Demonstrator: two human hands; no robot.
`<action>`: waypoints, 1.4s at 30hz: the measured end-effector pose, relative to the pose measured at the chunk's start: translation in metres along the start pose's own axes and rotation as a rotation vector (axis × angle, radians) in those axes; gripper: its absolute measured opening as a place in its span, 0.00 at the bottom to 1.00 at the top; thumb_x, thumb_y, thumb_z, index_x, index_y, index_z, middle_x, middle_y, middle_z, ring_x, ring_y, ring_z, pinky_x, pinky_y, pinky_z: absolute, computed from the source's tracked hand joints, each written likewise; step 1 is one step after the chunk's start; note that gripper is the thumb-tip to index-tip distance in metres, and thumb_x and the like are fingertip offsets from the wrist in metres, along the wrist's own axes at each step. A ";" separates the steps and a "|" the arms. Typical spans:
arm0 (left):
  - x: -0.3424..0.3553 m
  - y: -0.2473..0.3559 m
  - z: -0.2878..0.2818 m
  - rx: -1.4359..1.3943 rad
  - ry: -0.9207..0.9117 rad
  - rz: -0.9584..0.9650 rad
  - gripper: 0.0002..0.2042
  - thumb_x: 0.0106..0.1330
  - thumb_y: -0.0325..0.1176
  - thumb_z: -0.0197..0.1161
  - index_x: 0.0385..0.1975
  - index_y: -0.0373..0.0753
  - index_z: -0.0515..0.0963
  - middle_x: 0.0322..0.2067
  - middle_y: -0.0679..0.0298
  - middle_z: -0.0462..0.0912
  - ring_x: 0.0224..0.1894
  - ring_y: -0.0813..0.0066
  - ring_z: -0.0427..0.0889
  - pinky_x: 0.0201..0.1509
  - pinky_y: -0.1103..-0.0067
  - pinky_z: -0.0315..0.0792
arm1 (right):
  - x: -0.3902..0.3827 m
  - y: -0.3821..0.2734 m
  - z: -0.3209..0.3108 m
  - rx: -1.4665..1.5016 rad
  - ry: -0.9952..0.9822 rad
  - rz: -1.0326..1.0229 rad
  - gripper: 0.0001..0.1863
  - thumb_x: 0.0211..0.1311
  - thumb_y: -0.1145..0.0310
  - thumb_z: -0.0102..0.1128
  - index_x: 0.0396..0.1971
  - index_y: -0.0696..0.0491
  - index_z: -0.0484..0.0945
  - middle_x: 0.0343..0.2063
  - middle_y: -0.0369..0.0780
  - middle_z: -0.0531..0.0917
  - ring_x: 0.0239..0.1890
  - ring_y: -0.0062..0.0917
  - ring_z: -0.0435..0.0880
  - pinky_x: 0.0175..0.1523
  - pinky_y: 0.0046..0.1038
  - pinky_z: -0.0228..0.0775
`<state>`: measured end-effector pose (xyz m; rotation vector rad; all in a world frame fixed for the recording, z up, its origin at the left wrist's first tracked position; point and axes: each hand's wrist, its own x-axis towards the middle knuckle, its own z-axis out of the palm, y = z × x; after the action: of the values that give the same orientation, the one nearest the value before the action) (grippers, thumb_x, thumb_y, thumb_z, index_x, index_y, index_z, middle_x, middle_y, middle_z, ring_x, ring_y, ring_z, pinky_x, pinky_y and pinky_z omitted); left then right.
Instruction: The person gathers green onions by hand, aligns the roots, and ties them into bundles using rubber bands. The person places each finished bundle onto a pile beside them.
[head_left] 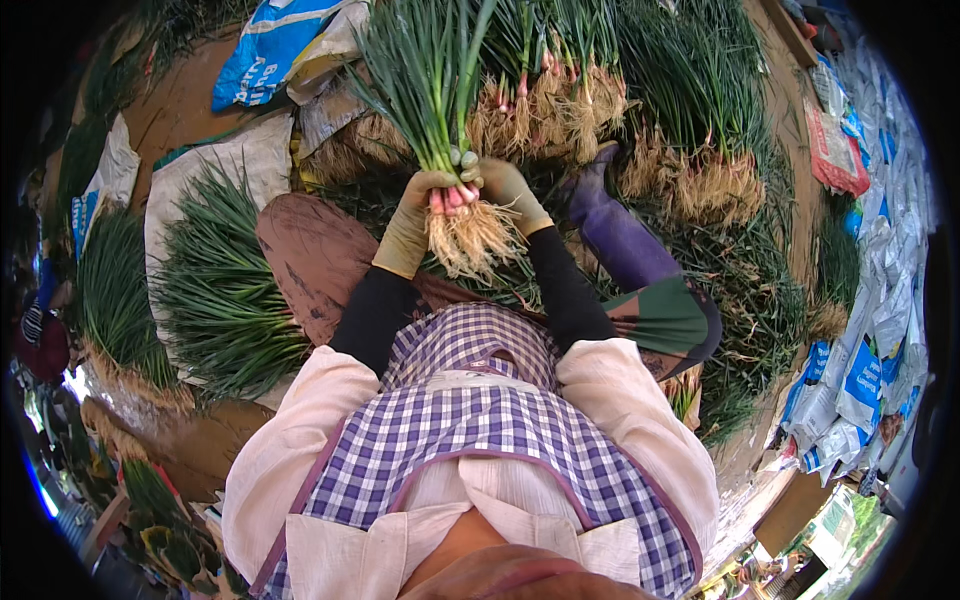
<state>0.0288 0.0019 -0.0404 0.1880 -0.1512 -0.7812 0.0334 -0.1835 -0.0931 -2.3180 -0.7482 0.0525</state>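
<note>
A bunch of spring onions [466,227] with long green leaves, pink bulbs and pale, shaggy roots is held upright in front of me. My left hand [419,198], in a yellowish glove, is closed round its left side just above the roots. My right hand [496,186], gloved alike, grips it from the right, near the bulbs. Behind the bunch lie more spring onions [535,110], roots toward me, and a further pile [715,185] is at the right.
My legs are bent, one in a purple boot [620,240]. At left, onion leaves [225,280] lie on a white sack [170,200]. Blue-and-white bags [250,60] lie at the back, plastic packaging [860,330] along the right. Another person [45,345] is at the far left edge.
</note>
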 end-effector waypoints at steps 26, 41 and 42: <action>0.001 -0.010 -0.018 0.563 0.575 -0.229 0.07 0.55 0.23 0.58 0.19 0.25 0.79 0.18 0.52 0.80 0.14 0.72 0.76 0.15 0.84 0.67 | 0.011 -0.040 -0.026 0.206 0.252 0.728 0.30 0.55 0.58 0.59 0.55 0.58 0.65 0.35 0.48 0.79 0.37 0.37 0.79 0.42 0.33 0.71; 0.003 -0.022 0.005 0.405 0.453 -0.110 0.12 0.55 0.24 0.56 0.38 0.24 0.76 0.32 0.51 0.81 0.26 0.63 0.81 0.30 0.76 0.78 | 0.004 -0.028 -0.015 1.779 0.591 0.989 0.05 0.67 0.70 0.40 0.33 0.52 0.66 0.18 0.35 0.67 0.15 0.22 0.64 0.17 0.26 0.54; 0.002 -0.024 0.009 0.403 0.386 -0.120 0.14 0.54 0.24 0.55 0.40 0.24 0.75 0.33 0.51 0.81 0.28 0.62 0.81 0.34 0.74 0.79 | 0.001 -0.026 -0.016 1.761 0.598 1.041 0.05 0.67 0.70 0.40 0.34 0.52 0.66 0.18 0.34 0.67 0.15 0.23 0.64 0.17 0.27 0.55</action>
<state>0.0117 -0.0175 -0.0372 0.7296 0.0712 -0.8132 0.0251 -0.1767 -0.0640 -0.6482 0.7131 0.3057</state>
